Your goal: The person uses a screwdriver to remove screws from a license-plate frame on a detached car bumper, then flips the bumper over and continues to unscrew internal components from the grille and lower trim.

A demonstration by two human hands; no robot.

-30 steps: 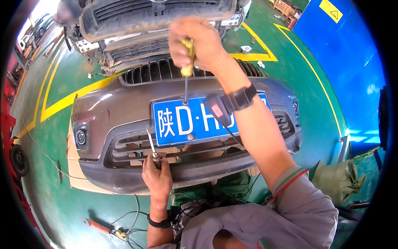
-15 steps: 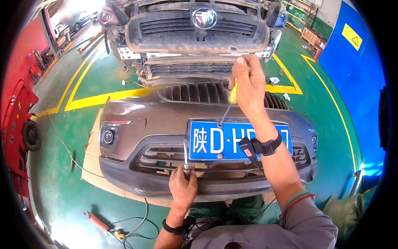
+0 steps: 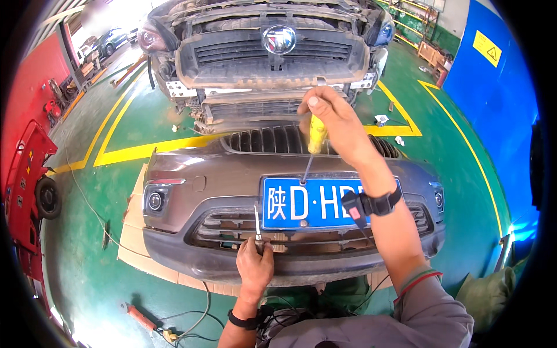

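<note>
My right hand point(image 3: 341, 126) is closed round the yellow handle of a screwdriver point(image 3: 317, 137). Its shaft runs down to the bolt point(image 3: 303, 181) in the upper left of a blue licence plate point(image 3: 278, 221). That plate sits on the front of a brown-grey bumper point(image 3: 197, 168). Closed lower down, by the bumper's lower grille point(image 3: 223, 232), my left hand point(image 3: 255, 264) holds a thin-bladed tool point(image 3: 259, 228) with a dark handle. Its slim silver blade points up beside the plate's left edge; its exact kind is unclear.
Cardboard point(image 3: 134, 232) lies under the bumper. Behind stands a car front point(image 3: 226, 55) with its bumper off. A corded orange tool point(image 3: 140, 318) and cables lie at the lower left. A red wheeled machine point(image 3: 26, 191) stands left, a blue panel point(image 3: 493, 110) right.
My right hand and the screwdriver have shifted slightly left and down, and the handle shows more fully. My left hand keeps its hold on the thin-bladed tool. The view has moved a little.
</note>
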